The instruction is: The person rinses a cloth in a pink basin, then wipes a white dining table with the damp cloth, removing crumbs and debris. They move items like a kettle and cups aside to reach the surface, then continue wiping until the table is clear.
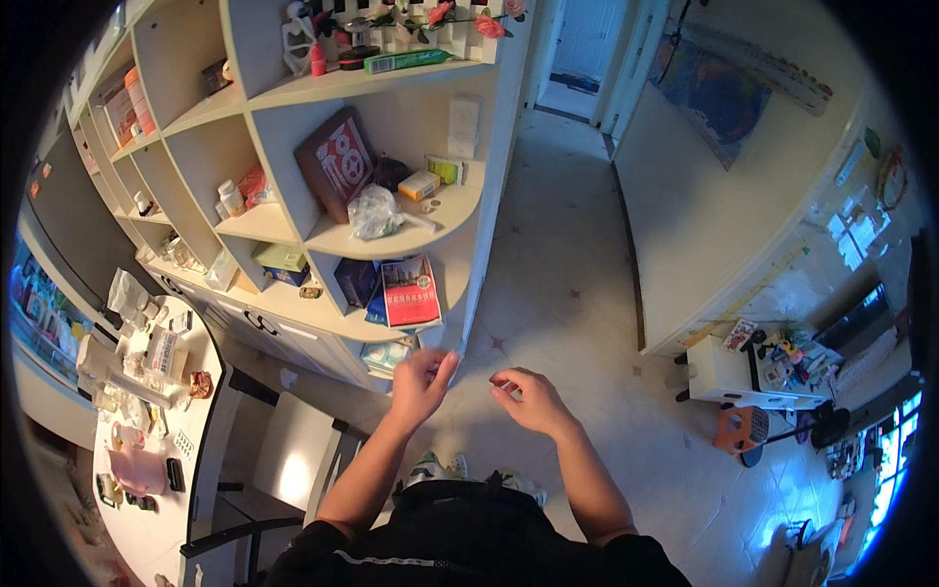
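Both hands are raised over the tiled floor, side by side and apart. My left hand [423, 385] has its fingers curled and the thumb pointing up; it is slightly blurred, and whether it holds something small cannot be told. Beyond it are the rounded lower shelves, where a red-covered book [411, 293] leans. My right hand [535, 400] is curved with thumb and fingers apart, and nothing shows between them. On the shelf above the book lie a crumpled clear plastic bag [375, 213], a small orange and white box [419, 186] and a brown framed panel [337, 163].
At left a white table [158, 539] bears a pink container [138, 471], packets and bottles, with a black-armed chair [282, 447] beside it. A hallway floor [561, 242] runs ahead past a white wall. To the right are an orange stool [739, 429] and a cluttered white cabinet [722, 370].
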The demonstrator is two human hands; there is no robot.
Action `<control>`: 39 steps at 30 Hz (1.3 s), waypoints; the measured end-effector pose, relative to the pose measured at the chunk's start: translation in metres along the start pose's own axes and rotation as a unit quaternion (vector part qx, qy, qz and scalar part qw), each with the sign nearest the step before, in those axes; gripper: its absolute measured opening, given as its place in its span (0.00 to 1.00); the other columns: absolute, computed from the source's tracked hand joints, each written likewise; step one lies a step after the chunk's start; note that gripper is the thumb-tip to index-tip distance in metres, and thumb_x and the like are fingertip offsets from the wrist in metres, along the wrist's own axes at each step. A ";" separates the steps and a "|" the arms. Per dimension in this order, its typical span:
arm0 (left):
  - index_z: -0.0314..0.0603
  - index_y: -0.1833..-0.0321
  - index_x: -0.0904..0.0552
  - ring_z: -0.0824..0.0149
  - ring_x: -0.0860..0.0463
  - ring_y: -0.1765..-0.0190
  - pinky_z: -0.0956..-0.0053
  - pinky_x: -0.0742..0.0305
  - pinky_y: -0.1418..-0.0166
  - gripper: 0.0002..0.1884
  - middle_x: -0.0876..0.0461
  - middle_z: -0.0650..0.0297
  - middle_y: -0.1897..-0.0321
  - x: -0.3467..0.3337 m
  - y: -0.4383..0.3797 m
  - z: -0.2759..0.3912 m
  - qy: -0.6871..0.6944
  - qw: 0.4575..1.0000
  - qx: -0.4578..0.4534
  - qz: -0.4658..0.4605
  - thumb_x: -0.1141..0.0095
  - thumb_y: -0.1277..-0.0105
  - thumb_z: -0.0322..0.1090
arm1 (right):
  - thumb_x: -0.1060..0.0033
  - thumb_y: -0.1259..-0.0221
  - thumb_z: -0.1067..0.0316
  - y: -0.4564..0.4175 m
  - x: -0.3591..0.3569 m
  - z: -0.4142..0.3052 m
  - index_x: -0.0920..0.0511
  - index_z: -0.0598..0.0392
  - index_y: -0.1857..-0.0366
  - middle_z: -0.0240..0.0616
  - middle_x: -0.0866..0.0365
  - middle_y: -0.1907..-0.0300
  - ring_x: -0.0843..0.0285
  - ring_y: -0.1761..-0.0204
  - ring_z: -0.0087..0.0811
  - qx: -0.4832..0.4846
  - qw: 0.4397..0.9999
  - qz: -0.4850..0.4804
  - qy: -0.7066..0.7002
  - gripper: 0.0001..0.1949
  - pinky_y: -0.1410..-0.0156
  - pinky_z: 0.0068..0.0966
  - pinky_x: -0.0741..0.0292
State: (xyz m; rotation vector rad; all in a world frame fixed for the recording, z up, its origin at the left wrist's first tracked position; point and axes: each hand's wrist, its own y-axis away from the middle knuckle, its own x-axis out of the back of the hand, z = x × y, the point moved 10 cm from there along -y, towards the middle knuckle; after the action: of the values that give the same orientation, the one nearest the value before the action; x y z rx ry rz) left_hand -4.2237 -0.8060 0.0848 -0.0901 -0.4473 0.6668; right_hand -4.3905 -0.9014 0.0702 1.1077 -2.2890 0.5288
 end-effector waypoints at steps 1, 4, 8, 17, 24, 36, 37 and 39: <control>0.34 0.60 0.16 0.59 0.15 0.67 0.69 0.21 0.64 0.11 0.16 0.53 0.67 0.007 -0.030 0.028 0.020 0.994 -0.100 0.049 0.36 0.33 0.37 | 0.35 0.36 0.65 -0.023 0.008 -0.006 0.17 0.58 0.54 0.40 0.13 0.58 0.14 0.59 0.33 0.016 1.000 -0.013 -0.006 0.11 0.53 0.28 0.20; 0.32 0.44 0.24 0.46 0.21 0.45 0.57 0.25 0.42 0.20 0.21 0.47 0.45 0.011 -0.106 0.111 -0.151 0.943 -0.276 0.108 0.38 0.34 0.36 | 0.35 0.37 0.68 -0.088 0.039 -0.020 0.17 0.60 0.55 0.42 0.14 0.58 0.14 0.59 0.33 0.063 0.997 -0.018 -0.042 0.10 0.52 0.28 0.20; 0.30 0.32 0.35 0.40 0.30 0.35 0.52 0.35 0.30 0.34 0.32 0.42 0.33 -0.007 -0.197 0.145 -0.182 0.931 -0.277 0.153 0.37 0.35 0.41 | 0.35 0.37 0.71 -0.172 0.082 -0.042 0.19 0.63 0.56 0.43 0.14 0.60 0.13 0.59 0.35 0.140 0.981 -0.014 -0.135 0.10 0.52 0.28 0.19; 0.26 0.27 0.41 0.35 0.38 0.27 0.49 0.41 0.26 0.41 0.37 0.42 0.28 -0.034 -0.310 0.134 -0.264 0.898 -0.237 0.261 0.38 0.36 0.44 | 0.36 0.39 0.77 -0.300 0.132 -0.022 0.21 0.62 0.55 0.38 0.17 0.59 0.17 0.57 0.29 0.200 0.958 -0.108 -0.177 0.10 0.50 0.27 0.20; 0.30 0.25 0.40 0.37 0.36 0.27 0.48 0.39 0.28 0.43 0.34 0.44 0.28 -0.041 -0.320 0.133 -0.334 0.868 -0.216 0.298 0.36 0.39 0.44 | 0.33 0.39 0.68 -0.339 0.131 -0.005 0.23 0.58 0.51 0.42 0.18 0.53 0.17 0.53 0.38 0.238 0.935 -0.214 -0.150 0.15 0.50 0.32 0.21; 0.30 0.25 0.42 0.38 0.39 0.25 0.47 0.43 0.24 0.46 0.39 0.41 0.27 -0.051 -0.323 0.132 -0.338 0.870 -0.196 0.300 0.33 0.42 0.42 | 0.33 0.38 0.69 -0.341 0.123 0.000 0.21 0.58 0.51 0.44 0.17 0.54 0.18 0.54 0.39 0.262 0.891 -0.307 -0.209 0.13 0.50 0.32 0.21; 0.29 0.25 0.42 0.37 0.39 0.25 0.48 0.43 0.24 0.46 0.38 0.40 0.27 -0.051 -0.323 0.136 -0.340 0.873 -0.186 0.297 0.32 0.44 0.41 | 0.33 0.38 0.69 -0.340 0.123 0.001 0.21 0.58 0.52 0.44 0.16 0.54 0.18 0.55 0.39 0.245 0.895 -0.304 -0.215 0.13 0.50 0.31 0.22; 0.28 0.27 0.41 0.37 0.38 0.26 0.50 0.43 0.24 0.46 0.38 0.41 0.27 -0.052 -0.324 0.137 -0.336 0.877 -0.180 0.294 0.31 0.46 0.38 | 0.31 0.40 0.70 -0.341 0.125 0.003 0.20 0.59 0.52 0.42 0.15 0.55 0.18 0.56 0.37 0.222 0.899 -0.297 -0.234 0.13 0.52 0.31 0.22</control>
State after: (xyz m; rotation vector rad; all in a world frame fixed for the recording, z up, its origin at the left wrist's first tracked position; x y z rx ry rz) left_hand -4.1311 -1.1005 0.2608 -0.3626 -1.2492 1.2144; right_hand -4.1822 -1.1768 0.1837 2.2692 -2.0622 0.5881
